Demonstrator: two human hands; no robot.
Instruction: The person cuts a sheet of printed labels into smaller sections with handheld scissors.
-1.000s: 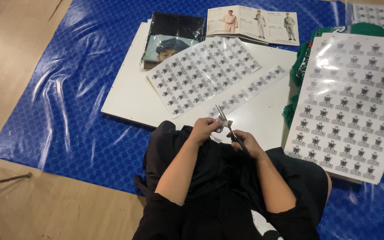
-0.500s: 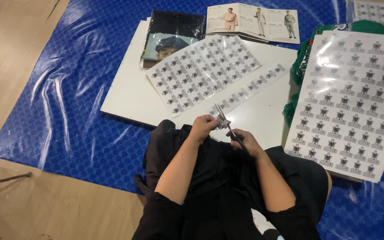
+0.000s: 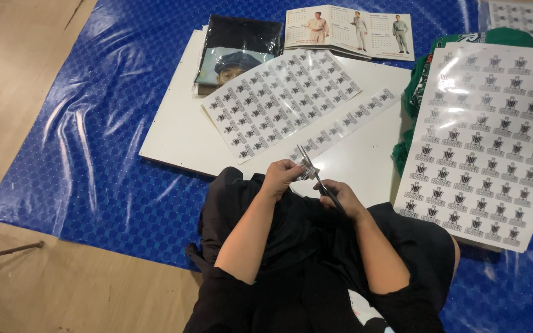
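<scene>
My left hand (image 3: 282, 176) pinches a small cut sticker piece (image 3: 309, 172) just above my lap. My right hand (image 3: 339, 196) grips a pair of scissors (image 3: 313, 170) whose blades point up and away, meeting the piece. Both hands hover at the near edge of a white board (image 3: 174, 132). Just beyond the scissors lies a narrow strip of stickers (image 3: 343, 123) on the board, and past it a partly cut sticker sheet (image 3: 279, 98). A large full sticker sheet (image 3: 495, 135) lies to my right.
A blue patterned plastic sheet (image 3: 94, 123) covers the wooden floor (image 3: 63, 290). At the board's far end lie a dark bagged garment (image 3: 235, 46) and an open leaflet showing uniforms (image 3: 350, 31). Green fabric (image 3: 414, 98) sits under the large sheet. Another sticker sheet (image 3: 525, 15) is far right.
Hands stay at the same spot; the scissors and the small piece shift only slightly between my fingers.
</scene>
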